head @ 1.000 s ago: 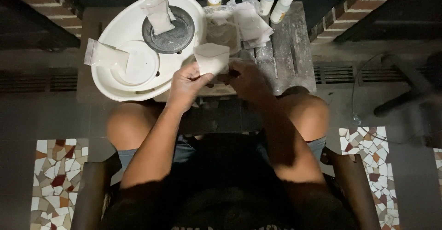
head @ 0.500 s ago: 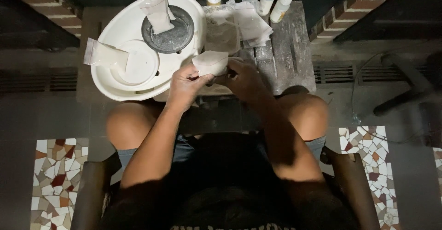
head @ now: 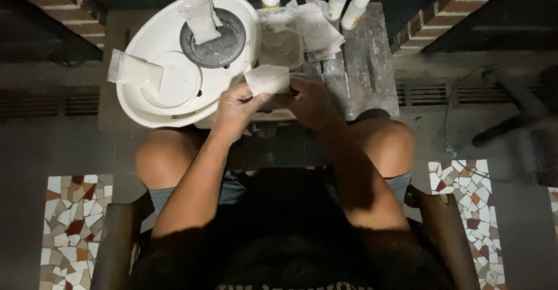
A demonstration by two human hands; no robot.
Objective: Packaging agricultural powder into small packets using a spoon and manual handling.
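Small clear zip bag of pale powder point(head: 267, 79) is held just in front of the white round tray point(head: 148, 107), likely raised off the clutter so both hands can work its edge. Left hand point(head: 235, 107) pinches the bag's lower left corner; right hand point(head: 308, 98) closes on its right edge. Both forearms angle in from the knees. More powder bags point(head: 317, 31) lie right of the tray.
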